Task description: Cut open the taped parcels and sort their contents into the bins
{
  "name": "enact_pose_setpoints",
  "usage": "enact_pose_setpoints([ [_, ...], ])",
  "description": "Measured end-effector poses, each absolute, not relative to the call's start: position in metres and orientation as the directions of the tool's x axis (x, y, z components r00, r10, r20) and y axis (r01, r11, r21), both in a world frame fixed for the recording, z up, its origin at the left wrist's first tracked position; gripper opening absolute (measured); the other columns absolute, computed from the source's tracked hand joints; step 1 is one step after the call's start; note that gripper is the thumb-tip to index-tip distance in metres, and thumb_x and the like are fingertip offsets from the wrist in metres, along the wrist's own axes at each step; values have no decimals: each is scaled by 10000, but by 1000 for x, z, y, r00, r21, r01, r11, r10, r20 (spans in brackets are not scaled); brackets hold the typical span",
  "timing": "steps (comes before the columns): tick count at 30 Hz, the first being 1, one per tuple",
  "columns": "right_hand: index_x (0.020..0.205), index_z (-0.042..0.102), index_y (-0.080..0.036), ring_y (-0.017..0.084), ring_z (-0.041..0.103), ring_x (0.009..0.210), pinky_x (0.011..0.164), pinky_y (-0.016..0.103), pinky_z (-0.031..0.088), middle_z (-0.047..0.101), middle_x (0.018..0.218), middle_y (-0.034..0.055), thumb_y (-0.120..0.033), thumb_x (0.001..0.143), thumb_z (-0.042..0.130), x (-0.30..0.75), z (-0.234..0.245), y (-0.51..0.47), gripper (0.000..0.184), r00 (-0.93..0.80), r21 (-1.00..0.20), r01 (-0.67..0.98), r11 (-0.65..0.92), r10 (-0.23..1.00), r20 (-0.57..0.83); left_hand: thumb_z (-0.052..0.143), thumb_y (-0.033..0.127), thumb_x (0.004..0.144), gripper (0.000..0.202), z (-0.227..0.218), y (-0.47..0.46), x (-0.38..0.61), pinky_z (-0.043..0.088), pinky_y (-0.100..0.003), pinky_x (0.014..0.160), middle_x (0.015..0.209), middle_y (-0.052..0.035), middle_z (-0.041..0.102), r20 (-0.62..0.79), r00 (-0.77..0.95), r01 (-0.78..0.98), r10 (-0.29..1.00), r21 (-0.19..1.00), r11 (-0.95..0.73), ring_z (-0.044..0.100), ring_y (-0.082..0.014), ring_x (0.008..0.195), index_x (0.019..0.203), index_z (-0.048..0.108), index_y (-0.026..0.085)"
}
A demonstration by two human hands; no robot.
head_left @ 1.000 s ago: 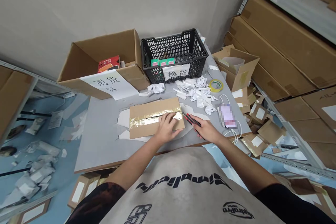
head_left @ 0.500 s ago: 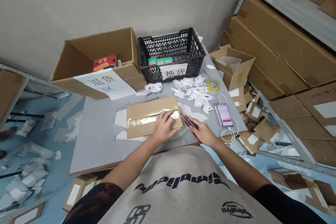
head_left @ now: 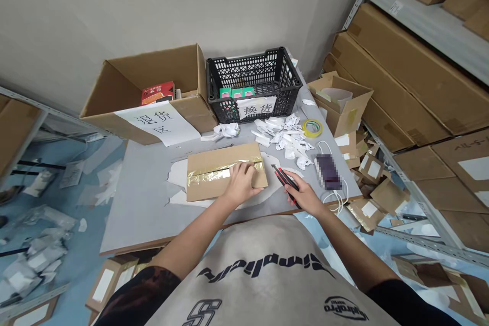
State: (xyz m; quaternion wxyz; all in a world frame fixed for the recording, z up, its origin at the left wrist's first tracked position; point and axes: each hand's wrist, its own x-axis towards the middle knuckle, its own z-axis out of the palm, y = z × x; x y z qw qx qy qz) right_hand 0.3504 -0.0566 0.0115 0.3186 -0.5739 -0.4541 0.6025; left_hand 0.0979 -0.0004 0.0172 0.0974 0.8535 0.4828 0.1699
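- Far left, your carton (head_left: 179,69) stands open-topped, its sign (head_left: 160,125) hanging over the near wall, presumably so you can read it.
- Just left of centre, the parcel (head_left: 210,164) lies flat on the table (head_left: 133,209), taped seam up, likely for easy access.
- Your left hand (head_left: 241,183) rests on its right end, fingers half curled, thumb spread near the near edge, apparently steadying it; whether it grips or only presses, you can't tell here.
- Far side, the crate (head_left: 221,109) sits beside the carton, its contents within sight.
- Your right hand (head_left: 301,194) is closed around the cutter (head_left: 283,178), tip pointing far left, just clear of the parcel, perhaps for safety.
- Farther right, the phone (head_left: 328,170) lies beside its cable.
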Motion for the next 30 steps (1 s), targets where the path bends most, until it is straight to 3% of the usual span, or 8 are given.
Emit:
enact_pose_setpoints([
  [8, 1436, 437, -323, 105, 579, 527, 479, 241, 517, 626, 837, -14, -349, 853, 587, 330, 2, -44, 603, -149, -921, 96, -377, 910, -387, 886, 589, 425, 931, 37, 24, 107, 372, -484, 935, 1169, -151, 537, -95, 467, 855, 879, 303, -421, 500, -372, 1079, 1170, 510, 178],
  [14, 1412, 480, -338, 105, 578, 505, 439, 224, 487, 635, 791, -25, -319, 848, 586, 334, 8, -40, 575, -204, -921, 121, -370, 899, -387, 885, 608, 363, 1018, 41, 38, 113, 331, -465, 959, 1188, -167, 509, -216, 522, 845, 825, 262, -466, 464, -384, 1118, 1196, 498, 168],
  [19, 1419, 487, -341, 108, 583, 494, 429, 229, 483, 642, 779, -22, -308, 853, 587, 336, 12, -34, 575, -227, -912, 120, -392, 883, -410, 888, 593, 382, 987, 39, 35, 114, 339, -458, 951, 1188, -148, 497, -229, 522, 848, 822, 247, -469, 456, -373, 1115, 1191, 499, 183],
  [30, 1434, 477, -352, 87, 541, 428, 378, 197, 425, 629, 700, -48, -302, 874, 567, 342, 21, -23, 569, -274, -882, 148, -448, 838, -472, 943, 484, 315, 974, 37, 30, 113, 398, -483, 1015, 1244, -122, 442, -58, 550, 801, 833, 319, -507, 430, -366, 1185, 1151, 526, 207],
])
